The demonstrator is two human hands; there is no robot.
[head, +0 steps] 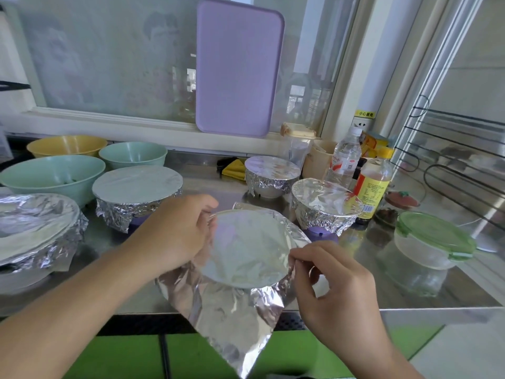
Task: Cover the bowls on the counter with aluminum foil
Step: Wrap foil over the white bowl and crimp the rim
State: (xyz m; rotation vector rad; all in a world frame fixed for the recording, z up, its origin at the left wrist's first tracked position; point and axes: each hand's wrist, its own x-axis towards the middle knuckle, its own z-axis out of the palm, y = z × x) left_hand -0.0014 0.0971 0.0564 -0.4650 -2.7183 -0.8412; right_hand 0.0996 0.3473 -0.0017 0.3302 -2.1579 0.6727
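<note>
Both hands clamp the foil sheet (246, 250) stretched over the bowl at the steel counter's (410, 291) front edge — left hand (183, 228) at its left rim, right hand (330, 274) pinching the right. Pulling unevenly could tear it — or drag the bowl off.

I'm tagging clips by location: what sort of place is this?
Most likely a home kitchen: a stainless steel counter under a window, a lilac plastic cutting board leaning on the sill, foil-wrapped bowls and a yellow-capped condiment bottle.
</note>
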